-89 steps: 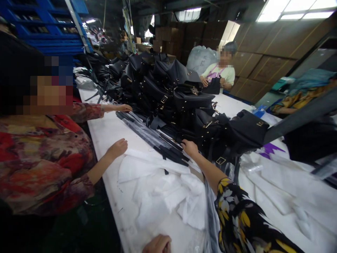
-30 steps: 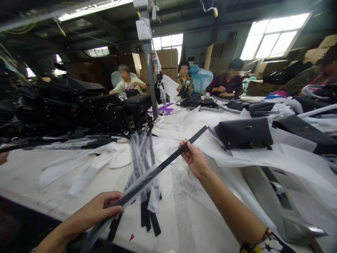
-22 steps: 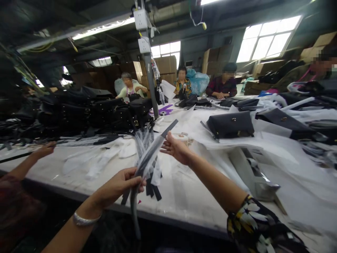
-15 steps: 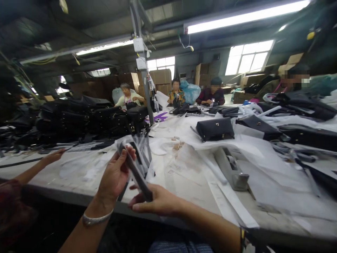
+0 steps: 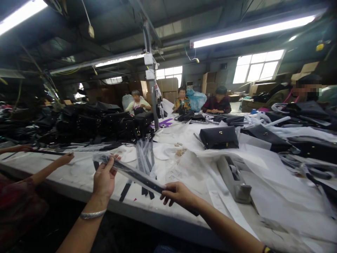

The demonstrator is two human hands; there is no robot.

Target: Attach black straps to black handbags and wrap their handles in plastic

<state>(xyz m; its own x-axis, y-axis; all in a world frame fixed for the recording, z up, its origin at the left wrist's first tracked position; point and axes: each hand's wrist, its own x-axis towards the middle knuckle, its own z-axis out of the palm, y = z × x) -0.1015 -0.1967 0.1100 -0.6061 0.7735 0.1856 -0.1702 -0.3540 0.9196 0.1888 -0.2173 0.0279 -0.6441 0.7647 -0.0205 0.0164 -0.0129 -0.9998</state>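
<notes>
In the head view, a flat, dark strap point(image 5: 139, 177) in glossy, clear film slants across seven o'clock, above the smooth white table point(image 5: 84, 172). The left hand point(image 5: 104, 177) grips it near its upper end, thumb pressed against curled fingers; the right hand point(image 5: 181, 195) pinches it lower down – other fingers loosely bent. Just beyond lie crinkly sleeved straps point(image 5: 144, 154). A boxy grey dispenser point(image 5: 234, 179) sits at four o'clock, a black bag point(image 5: 219, 137) with gold-toned fittings at three.
</notes>
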